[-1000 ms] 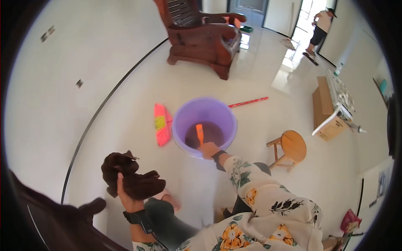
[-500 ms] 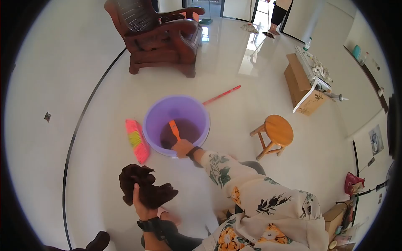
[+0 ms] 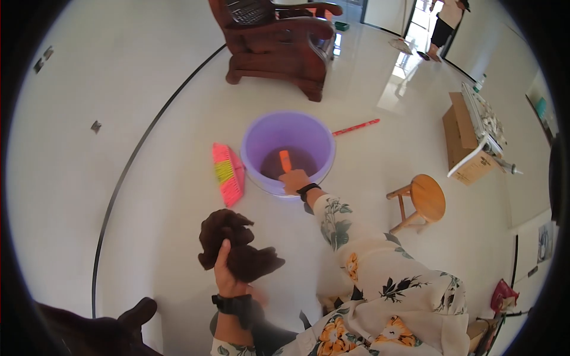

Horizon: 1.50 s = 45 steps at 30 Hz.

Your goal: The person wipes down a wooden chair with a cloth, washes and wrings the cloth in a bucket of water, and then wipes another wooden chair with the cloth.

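Clock centred on purple bucket [image 3: 285, 129], 12 = top of head view. Right hand [image 3: 295, 182] at the 6 o'clock rim, fingers closed around orange handle [image 3: 285, 159]; rest of it hidden. Left hand [image 3: 228, 279] at 7, gripping bunched dark brown cloth [image 3: 224, 234], apart from bucket. Pink-and-yellow broom head [image 3: 228, 175] between 8 and 9, just beside bucket. Red stick [image 3: 359, 127] between 2 and 3. Dark wooden chair [image 3: 279, 50] at 12. Round wooden stool [image 3: 428, 196] between 3 and 4; cardboard box [image 3: 458, 139] at 3, farther out. Another person [image 3: 446, 26] near 2, well apart. Bucket bottom dark, can't tell contents.

a wooden stool [image 3: 428, 197] near a cardboard box [image 3: 456, 141]
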Tool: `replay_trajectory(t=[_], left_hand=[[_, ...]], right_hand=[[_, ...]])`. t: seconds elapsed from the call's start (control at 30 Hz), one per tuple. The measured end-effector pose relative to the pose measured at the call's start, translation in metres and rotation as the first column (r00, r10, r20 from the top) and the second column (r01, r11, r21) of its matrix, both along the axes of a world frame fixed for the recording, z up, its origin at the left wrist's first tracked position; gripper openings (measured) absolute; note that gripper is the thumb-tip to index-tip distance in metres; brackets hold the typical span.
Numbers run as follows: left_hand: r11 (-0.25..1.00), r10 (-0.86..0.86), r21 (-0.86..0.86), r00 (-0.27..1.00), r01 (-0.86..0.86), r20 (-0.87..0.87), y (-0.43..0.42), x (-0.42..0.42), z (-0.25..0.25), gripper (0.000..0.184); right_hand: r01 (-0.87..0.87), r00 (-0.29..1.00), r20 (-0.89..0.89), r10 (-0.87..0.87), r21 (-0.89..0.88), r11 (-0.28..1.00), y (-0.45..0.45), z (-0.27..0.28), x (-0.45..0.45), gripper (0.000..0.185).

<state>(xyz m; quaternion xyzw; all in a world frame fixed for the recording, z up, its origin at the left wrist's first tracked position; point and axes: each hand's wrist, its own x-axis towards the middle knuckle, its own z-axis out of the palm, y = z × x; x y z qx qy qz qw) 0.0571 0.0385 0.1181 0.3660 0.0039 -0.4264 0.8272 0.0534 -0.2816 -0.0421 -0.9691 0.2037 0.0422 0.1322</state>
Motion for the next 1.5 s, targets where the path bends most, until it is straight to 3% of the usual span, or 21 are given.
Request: replay_trajectory(t=[0.03, 0.13, 0.23, 0.3, 0.37, 0.4, 0.43, 0.47, 0.5, 0.53, 0.6, 0.67, 0.77, 0.83, 0.93, 1.07, 1.17, 1.27, 1.33, 1.4, 1.5], left_hand=[[1.000, -0.025, -0.011, 0.999, 0.025, 0.022, 0.001, 0.002, -0.002, 0.037], [0.995, 0.079, -0.062, 0.997, -0.078, 0.024, -0.002, 0.006, -0.012, 0.035], [0.987, 0.157, -0.037, 0.983, -0.154, 0.098, -0.001, 0.008, -0.012, 0.034], [0.986, 0.146, -0.086, 0.989, -0.143, 0.032, 0.002, 0.014, -0.018, 0.033], [0.982, 0.146, -0.123, 0.989, -0.144, 0.011, 0.003, 0.016, -0.021, 0.033], [0.979, 0.155, -0.134, 0.988, -0.151, 0.021, 0.002, 0.017, -0.023, 0.034], [0.977, 0.163, -0.143, 0.986, -0.157, 0.033, 0.002, 0.016, -0.022, 0.035], [0.978, 0.156, -0.149, 0.987, -0.148, 0.042, 0.001, 0.016, -0.021, 0.036], [0.978, 0.148, -0.154, 0.988, -0.139, 0.048, 0.001, 0.016, -0.022, 0.037], [0.979, 0.142, -0.159, 0.988, -0.131, 0.056, 0.001, 0.016, -0.021, 0.039], [0.977, 0.149, -0.161, 0.988, -0.139, 0.046, 0.002, 0.019, -0.027, 0.041], [0.975, 0.137, -0.179, 0.990, -0.130, 0.023, 0.002, 0.023, -0.033, 0.042], [0.976, 0.111, -0.186, 0.994, -0.113, -0.024, 0.005, 0.026, -0.039, 0.043], [0.981, 0.121, -0.149, 0.992, -0.126, -0.043, 0.002, 0.025, -0.041, 0.044], [0.986, 0.076, -0.143, 0.996, -0.082, -0.045, 0.003, 0.023, -0.040, 0.045], [0.993, 0.045, -0.107, 0.998, -0.049, -0.041, 0.006, 0.028, -0.049, 0.047], [0.995, 0.042, -0.089, 0.999, -0.043, -0.017, 0.004, 0.026, -0.043, 0.048], [0.997, 0.039, -0.056, 0.995, -0.045, -0.096, 0.004, 0.022, -0.037, 0.048], [0.997, 0.022, -0.067, 0.997, -0.027, -0.070, 0.005, 0.026, -0.045, 0.050], [0.997, 0.007, -0.075, 0.999, -0.011, -0.047, 0.004, 0.029, -0.047, 0.052], [0.998, -0.002, -0.060, 0.999, 0.000, -0.036, 0.006, 0.027, -0.046, 0.053]], right_hand=[[0.017, 0.998, -0.054, -0.016, 0.005, 1.000, 0.001, 0.005, -0.002, 0.034], [-0.063, 0.982, 0.182, 0.047, 0.082, 0.995, 0.004, 0.020, -0.025, 0.047], [-0.221, 0.878, 0.425, 0.220, -0.048, 0.974, -0.011, 0.026, -0.055, 0.056], [-0.188, 0.874, 0.459, 0.159, 0.018, 0.982, -0.022, 0.048, -0.085, 0.054], [-0.058, 0.912, 0.407, 0.052, 0.001, 0.998, -0.057, 0.022, -0.129, 0.051], [-0.012, 0.952, 0.306, 0.022, -0.035, 0.999, -0.081, 0.001, -0.157, 0.047], [0.037, 0.995, 0.097, -0.033, -0.039, 0.999, -0.090, -0.002, -0.188, 0.032], [-0.019, 0.997, -0.076, 0.013, -0.079, 0.997, -0.093, -0.006, -0.220, 0.021], [-0.181, 0.954, -0.243, 0.177, 0.007, 0.983, -0.120, -0.061, -0.267, 0.020], [-0.421, 0.819, -0.444, 0.362, -0.036, 0.907, -0.139, -0.125, -0.321, 0.022], [-0.066, 0.762, -0.601, 0.242, 0.300, 0.952, -0.079, -0.130, -0.403, 0.026], [0.409, 0.702, -0.711, 0.047, 0.456, 0.791, 0.001, -0.122, -0.465, 0.030], [0.664, 0.651, -0.755, -0.077, 0.518, 0.538, 0.087, -0.101, -0.501, 0.036], [0.723, 0.639, -0.755, -0.150, 0.522, 0.453, 0.113, -0.092, -0.509, 0.041], [0.752, 0.617, -0.748, -0.247, 0.466, 0.467, 0.120, -0.081, -0.511, 0.049], [0.792, 0.511, -0.763, -0.395, 0.241, 0.560, 0.120, -0.058, -0.520, 0.059], [0.832, 0.397, -0.760, -0.514, 0.063, 0.551, 0.121, -0.055, -0.534, 0.067], [0.880, 0.314, -0.670, -0.673, -0.061, 0.471, 0.128, -0.070, -0.537, 0.067], [0.932, 0.184, -0.621, -0.762, -0.137, 0.337, 0.127, -0.065, -0.560, 0.063], [0.869, 0.031, -0.407, -0.913, -0.441, 0.226, 0.137, -0.054, -0.563, 0.061], [0.993, 0.094, -0.658, -0.747, 0.003, 0.122, 0.120, -0.074, -0.622, 0.052]])
